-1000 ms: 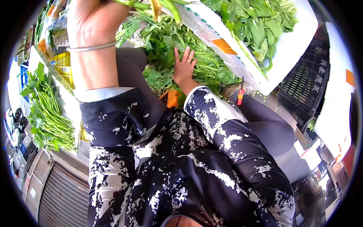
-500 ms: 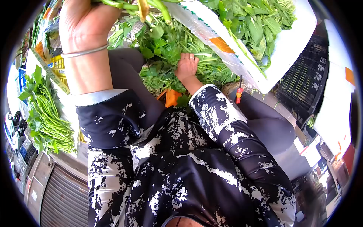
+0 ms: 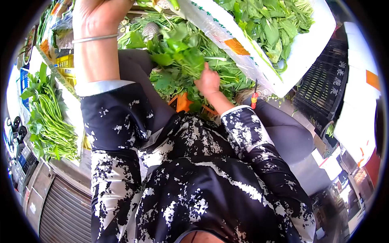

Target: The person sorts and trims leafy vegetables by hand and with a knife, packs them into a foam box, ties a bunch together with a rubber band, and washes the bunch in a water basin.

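At the top edge my left hand [image 3: 99, 16], with a bracelet at its wrist, is closed round green stems [image 3: 156, 5]; its fingertips are partly cut off by the frame. My right hand [image 3: 208, 82] grips a leafy bunch [image 3: 182, 54], its thumb on the stems, just above the pile of greens [image 3: 168, 83] between my legs. Some leaves of that bunch are blurred. An orange object [image 3: 181, 102] shows below the pile. Beside my right hand, a red-handled screwdriver-like tool [image 3: 254, 100] points upward near my knee.
A white foam box [image 3: 310, 48] holding leafy greens stands at the upper right, its wrapped wall close to my right hand. Farther right are a black crate [image 3: 320, 87] and white boxes [image 3: 358, 101]. On the left lies a long-stemmed bunch [image 3: 52, 121], near a yellow crate [image 3: 65, 62].
My right hand has gone from spread flat on the pile to closed round a leafy bunch, now lifted slightly. My left hand shifted left, then back right, still with its stems.
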A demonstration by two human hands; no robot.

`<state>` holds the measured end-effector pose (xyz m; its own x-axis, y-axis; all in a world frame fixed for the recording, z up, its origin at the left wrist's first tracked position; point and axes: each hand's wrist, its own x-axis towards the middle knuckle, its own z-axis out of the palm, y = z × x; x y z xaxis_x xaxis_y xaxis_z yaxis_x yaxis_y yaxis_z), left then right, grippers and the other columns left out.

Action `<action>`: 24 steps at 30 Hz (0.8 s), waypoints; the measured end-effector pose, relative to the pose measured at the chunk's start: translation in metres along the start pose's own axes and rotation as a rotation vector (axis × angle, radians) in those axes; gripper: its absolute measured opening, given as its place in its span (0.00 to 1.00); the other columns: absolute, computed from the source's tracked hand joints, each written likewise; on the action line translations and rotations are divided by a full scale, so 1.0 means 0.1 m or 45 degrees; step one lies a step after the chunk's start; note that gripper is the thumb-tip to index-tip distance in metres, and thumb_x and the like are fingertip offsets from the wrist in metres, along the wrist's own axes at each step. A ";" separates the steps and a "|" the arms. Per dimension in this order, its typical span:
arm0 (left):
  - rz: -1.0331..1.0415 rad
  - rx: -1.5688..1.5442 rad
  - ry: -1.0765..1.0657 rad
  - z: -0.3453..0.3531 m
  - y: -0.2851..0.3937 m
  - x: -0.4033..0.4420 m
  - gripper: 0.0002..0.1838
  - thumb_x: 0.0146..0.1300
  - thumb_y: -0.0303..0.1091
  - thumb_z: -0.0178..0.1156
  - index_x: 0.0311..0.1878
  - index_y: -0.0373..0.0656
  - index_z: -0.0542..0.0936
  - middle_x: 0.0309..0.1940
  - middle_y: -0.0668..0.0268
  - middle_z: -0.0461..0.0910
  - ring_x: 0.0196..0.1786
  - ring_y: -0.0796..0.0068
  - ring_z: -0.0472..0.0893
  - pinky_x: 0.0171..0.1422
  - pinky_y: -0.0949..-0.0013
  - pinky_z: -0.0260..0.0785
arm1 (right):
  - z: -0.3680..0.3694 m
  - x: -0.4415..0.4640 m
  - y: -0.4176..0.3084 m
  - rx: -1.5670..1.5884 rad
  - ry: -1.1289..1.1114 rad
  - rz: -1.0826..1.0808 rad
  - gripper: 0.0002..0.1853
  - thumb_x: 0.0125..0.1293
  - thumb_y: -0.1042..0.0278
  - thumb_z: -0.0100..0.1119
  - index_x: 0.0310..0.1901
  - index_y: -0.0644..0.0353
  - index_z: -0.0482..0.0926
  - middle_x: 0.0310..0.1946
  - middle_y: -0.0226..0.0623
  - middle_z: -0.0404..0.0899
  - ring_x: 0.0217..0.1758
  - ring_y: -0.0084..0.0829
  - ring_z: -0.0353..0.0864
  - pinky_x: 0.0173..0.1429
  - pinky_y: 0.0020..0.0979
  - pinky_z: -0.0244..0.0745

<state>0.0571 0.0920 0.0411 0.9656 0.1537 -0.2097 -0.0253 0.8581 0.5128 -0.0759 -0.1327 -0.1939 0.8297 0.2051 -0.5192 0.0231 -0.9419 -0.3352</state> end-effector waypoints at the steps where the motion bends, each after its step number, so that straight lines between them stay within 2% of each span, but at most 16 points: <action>1: -0.088 -0.006 -0.014 -0.03 0.07 0.05 0.09 0.60 0.22 0.50 0.43 0.33 0.74 0.33 0.62 0.78 0.34 0.72 0.79 0.41 0.70 0.75 | -0.08 -0.06 0.03 -0.007 0.091 -0.010 0.39 0.41 0.64 0.69 0.54 0.73 0.63 0.23 0.40 0.78 0.28 0.38 0.80 0.45 0.35 0.73; 4: -0.016 -0.034 0.096 -0.11 0.11 0.09 0.08 0.60 0.22 0.51 0.42 0.33 0.75 0.31 0.62 0.78 0.33 0.72 0.79 0.41 0.69 0.75 | -0.14 -0.17 0.23 0.268 0.126 -0.043 0.36 0.40 0.64 0.69 0.52 0.69 0.67 0.25 0.43 0.79 0.29 0.37 0.80 0.41 0.33 0.75; 5: -0.045 -0.060 0.067 -0.14 0.14 0.09 0.08 0.60 0.22 0.51 0.41 0.34 0.75 0.31 0.62 0.78 0.32 0.72 0.79 0.41 0.69 0.75 | -0.31 -0.28 0.17 0.401 0.248 -0.137 0.28 0.40 0.65 0.68 0.47 0.63 0.74 0.28 0.42 0.80 0.30 0.36 0.81 0.37 0.29 0.75; 6: -0.008 -0.026 0.072 -0.17 0.16 0.10 0.08 0.59 0.22 0.51 0.42 0.33 0.75 0.31 0.62 0.78 0.32 0.73 0.79 0.41 0.69 0.74 | -0.38 -0.34 0.18 0.395 0.256 -0.149 0.28 0.40 0.65 0.68 0.47 0.63 0.74 0.28 0.42 0.80 0.30 0.36 0.81 0.37 0.29 0.75; 8: 0.009 -0.033 0.060 -0.21 0.19 0.10 0.09 0.59 0.22 0.51 0.42 0.33 0.75 0.31 0.62 0.78 0.32 0.73 0.78 0.41 0.70 0.74 | -0.51 -0.45 0.20 0.714 0.364 -0.286 0.21 0.40 0.67 0.68 0.41 0.59 0.78 0.29 0.41 0.81 0.31 0.37 0.81 0.38 0.29 0.76; 9: 0.027 -0.009 0.096 -0.21 0.21 0.10 0.09 0.59 0.23 0.51 0.43 0.33 0.75 0.31 0.62 0.78 0.32 0.73 0.78 0.40 0.70 0.74 | -0.69 -0.56 0.11 0.633 0.364 -0.177 0.13 0.43 0.75 0.64 0.35 0.63 0.79 0.29 0.34 0.81 0.31 0.25 0.80 0.39 0.25 0.75; 10: 0.029 -0.021 0.070 -0.22 0.23 0.09 0.09 0.59 0.23 0.51 0.43 0.33 0.75 0.31 0.62 0.78 0.32 0.73 0.78 0.40 0.70 0.74 | -0.81 -0.62 0.06 0.622 0.390 -0.179 0.13 0.43 0.75 0.64 0.35 0.63 0.79 0.29 0.34 0.81 0.31 0.25 0.80 0.39 0.25 0.75; 12: 0.080 -0.004 0.137 -0.26 0.23 0.10 0.09 0.59 0.23 0.51 0.43 0.33 0.75 0.31 0.62 0.78 0.31 0.72 0.78 0.39 0.71 0.74 | -1.05 -0.74 0.04 0.952 0.303 -0.200 0.14 0.42 0.78 0.64 0.36 0.66 0.78 0.29 0.33 0.81 0.30 0.23 0.78 0.38 0.24 0.74; 14: -0.346 -0.222 -0.444 -0.72 0.36 0.31 0.18 0.62 0.24 0.48 0.56 0.34 0.68 0.43 0.57 0.77 0.45 0.63 0.76 0.52 0.64 0.70 | -1.24 -0.81 0.04 0.993 0.170 0.010 0.16 0.41 0.78 0.64 0.37 0.66 0.77 0.30 0.35 0.80 0.30 0.22 0.77 0.36 0.24 0.74; 15: -0.222 -0.147 -0.327 -0.62 0.32 0.18 0.17 0.62 0.24 0.49 0.55 0.34 0.70 0.49 0.57 0.75 0.51 0.67 0.74 0.54 0.67 0.69 | -1.56 -0.95 -0.13 1.055 0.101 0.151 0.18 0.40 0.78 0.64 0.39 0.66 0.77 0.30 0.34 0.80 0.31 0.23 0.77 0.38 0.25 0.74; 16: -0.177 -0.101 -0.254 -0.67 0.33 0.20 0.18 0.62 0.24 0.49 0.56 0.35 0.69 0.49 0.58 0.75 0.48 0.68 0.75 0.53 0.67 0.70 | -1.48 -0.91 0.02 0.958 0.133 0.106 0.16 0.42 0.73 0.64 0.36 0.68 0.76 0.27 0.34 0.79 0.28 0.23 0.76 0.35 0.26 0.73; 17: -0.220 -0.084 -0.274 -0.79 0.39 0.27 0.19 0.62 0.24 0.49 0.58 0.36 0.68 0.48 0.59 0.75 0.47 0.68 0.75 0.53 0.67 0.70 | -1.54 -0.94 0.05 1.066 0.246 -0.018 0.18 0.41 0.73 0.65 0.37 0.68 0.76 0.28 0.34 0.78 0.30 0.24 0.75 0.38 0.25 0.73; 18: -0.164 -0.055 -0.147 -0.86 0.37 0.34 0.19 0.63 0.24 0.48 0.58 0.37 0.67 0.45 0.60 0.76 0.44 0.69 0.76 0.52 0.68 0.71 | -1.78 -1.04 0.00 1.239 0.417 -0.150 0.20 0.39 0.76 0.64 0.39 0.69 0.75 0.31 0.33 0.77 0.34 0.25 0.75 0.42 0.25 0.72; 20: -0.107 -0.191 -0.133 -1.09 0.36 0.45 0.18 0.63 0.24 0.47 0.57 0.35 0.67 0.42 0.60 0.76 0.43 0.71 0.76 0.52 0.70 0.71 | -2.08 -1.15 0.02 1.543 0.457 -0.214 0.22 0.38 0.81 0.61 0.42 0.67 0.74 0.35 0.32 0.76 0.39 0.26 0.74 0.49 0.26 0.69; 23: -0.027 -0.179 0.028 -0.95 0.30 0.36 0.16 0.64 0.24 0.47 0.56 0.34 0.68 0.46 0.59 0.75 0.43 0.73 0.77 0.51 0.71 0.71 | -2.69 -1.32 0.13 1.976 0.687 -0.364 0.24 0.39 0.82 0.58 0.45 0.65 0.73 0.38 0.33 0.75 0.39 0.28 0.75 0.47 0.30 0.71; 24: -0.028 -0.170 0.064 -0.94 0.28 0.37 0.16 0.64 0.24 0.47 0.55 0.34 0.69 0.47 0.59 0.75 0.42 0.73 0.77 0.51 0.71 0.71 | -2.97 -1.40 0.25 1.905 0.772 -0.354 0.22 0.41 0.82 0.56 0.44 0.65 0.73 0.38 0.33 0.75 0.40 0.28 0.75 0.46 0.32 0.72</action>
<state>0.0676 0.1678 -0.0306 0.9522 0.1556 -0.2627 -0.0416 0.9184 0.3934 -0.0257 -0.2641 0.1033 0.9856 -0.1536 -0.0709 -0.0291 0.2591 -0.9654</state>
